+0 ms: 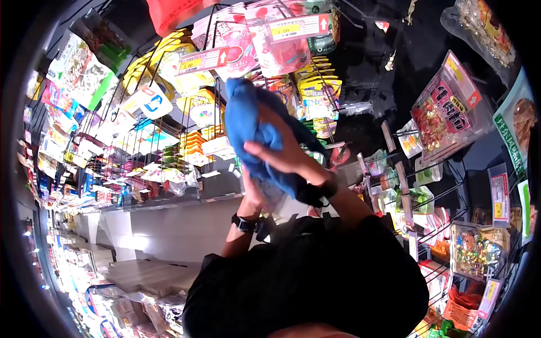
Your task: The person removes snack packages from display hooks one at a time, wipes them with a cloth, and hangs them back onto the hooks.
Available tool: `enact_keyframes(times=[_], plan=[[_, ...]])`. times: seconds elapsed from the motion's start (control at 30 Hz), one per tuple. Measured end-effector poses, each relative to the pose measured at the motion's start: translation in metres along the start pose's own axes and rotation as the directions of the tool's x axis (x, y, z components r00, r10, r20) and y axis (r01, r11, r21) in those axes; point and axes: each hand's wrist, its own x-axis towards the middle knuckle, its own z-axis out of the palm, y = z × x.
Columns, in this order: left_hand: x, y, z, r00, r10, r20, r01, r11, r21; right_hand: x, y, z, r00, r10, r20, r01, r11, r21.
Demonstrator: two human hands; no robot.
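A crumpled blue cloth (242, 115) is held up in front of the hanging snack packets. My right hand (284, 147) lies over the cloth from the right, its thumb pressed on the blue fabric and its fingers partly hidden in the folds. Lower down, my left hand (253, 188) supports the cloth from the left and below, with most of its fingers behind it. A black watch (244, 223) is on my left wrist, and a dark band (327, 187) is around the right one. Behind the cloth, yellow packets (319, 93) hang on wire hooks.
Pink packets (282, 53) and price tags (298, 27) hang above my hands. More snack bags fill the wire racks at the left. A red and clear packet (448, 110) hangs at the right, above further bags. Flat cardboard (149, 275) lies at the lower left.
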Motion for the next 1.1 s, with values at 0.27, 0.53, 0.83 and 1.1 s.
enact_keyframes(times=[0.27, 0.53, 0.83, 1.1], plan=[[0.020, 0.044, 0.025, 0.984, 0.168, 0.052, -0.169, 0.985, 0.027, -0.092, 0.024, 0.027, 0.989, -0.142, -0.031, 0.133, 0.970, -0.205], [0.004, 0.028, 0.035, 0.991, 0.019, -0.129, -0.020, 1.000, -0.011, 0.011, 0.013, 0.009, 0.968, 0.207, -0.141, -0.167, 0.953, 0.251], [0.014, 0.030, 0.012, 0.969, 0.163, 0.186, -0.145, 0.984, -0.106, -0.076, -0.008, 0.027, 0.986, -0.167, -0.022, 0.161, 0.973, -0.166], [0.020, 0.017, 0.052, 0.935, 0.120, -0.334, -0.115, 0.993, 0.034, -0.027, -0.001, 0.001, 0.866, 0.472, 0.165, -0.493, 0.751, 0.439]])
